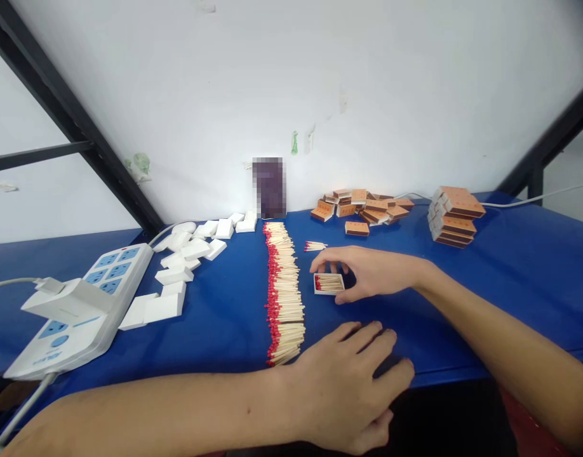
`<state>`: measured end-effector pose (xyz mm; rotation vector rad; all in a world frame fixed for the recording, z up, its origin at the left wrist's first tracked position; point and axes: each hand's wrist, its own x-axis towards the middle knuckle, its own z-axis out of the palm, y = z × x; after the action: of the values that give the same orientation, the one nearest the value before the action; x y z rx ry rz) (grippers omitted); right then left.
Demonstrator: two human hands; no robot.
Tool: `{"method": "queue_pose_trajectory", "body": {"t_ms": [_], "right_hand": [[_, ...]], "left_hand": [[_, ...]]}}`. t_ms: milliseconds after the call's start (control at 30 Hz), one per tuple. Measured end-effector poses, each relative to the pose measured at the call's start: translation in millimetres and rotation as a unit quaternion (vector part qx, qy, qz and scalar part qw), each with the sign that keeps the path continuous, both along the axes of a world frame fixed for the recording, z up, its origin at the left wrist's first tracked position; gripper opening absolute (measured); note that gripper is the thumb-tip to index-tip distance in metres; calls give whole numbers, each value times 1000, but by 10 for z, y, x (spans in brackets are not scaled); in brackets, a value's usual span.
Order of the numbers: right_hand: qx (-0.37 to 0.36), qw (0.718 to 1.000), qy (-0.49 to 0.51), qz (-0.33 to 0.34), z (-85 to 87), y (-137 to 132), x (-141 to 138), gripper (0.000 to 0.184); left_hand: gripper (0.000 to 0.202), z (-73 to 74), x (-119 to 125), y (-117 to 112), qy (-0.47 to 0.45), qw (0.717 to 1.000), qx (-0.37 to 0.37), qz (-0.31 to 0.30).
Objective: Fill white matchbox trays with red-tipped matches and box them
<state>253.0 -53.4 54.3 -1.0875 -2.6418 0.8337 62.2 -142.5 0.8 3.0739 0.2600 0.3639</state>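
Observation:
A long row of red-tipped matches runs down the middle of the blue table. My right hand is curled round a small white tray of matches, thumb and fingers on its sides. My left hand rests palm down at the table's front edge, fingers spread, holding nothing. A few loose matches lie just beyond the tray.
White inner trays are scattered at the left beside a white power strip. Orange matchbox sleeves lie in a loose pile and a stack at the back right. Black frame bars cross both upper corners.

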Motion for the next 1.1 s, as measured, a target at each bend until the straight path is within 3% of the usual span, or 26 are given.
{"method": "queue_pose_trajectory", "body": {"t_ms": [67,200,300,467,667,900,1100], "right_hand": [[-1,1000,22,-4,14,36,76,57],[74,993,52,-70,-66,170,172,20],[182,971,34,-151,-256,295,133,24],[205,971,-16,-121,-472,414,11,39],[238,962,-85,-103,-446,393,-16,37],[234,965,-15,-115,-525,424,-3,34],[242,962,-44,-119,-514,411,-28,37]], "left_hand": [[48,1,0,-5,2,1000,-1,1],[48,5,-4,-18,8,1000,0,2],[47,5,-4,-17,9,1000,-3,1],[47,14,-5,-9,10,1000,-2,3],[46,12,-10,-17,8,1000,-2,3],[46,24,-14,-8,6,1000,0,0],[46,11,-11,-13,2,1000,2,2]]}}
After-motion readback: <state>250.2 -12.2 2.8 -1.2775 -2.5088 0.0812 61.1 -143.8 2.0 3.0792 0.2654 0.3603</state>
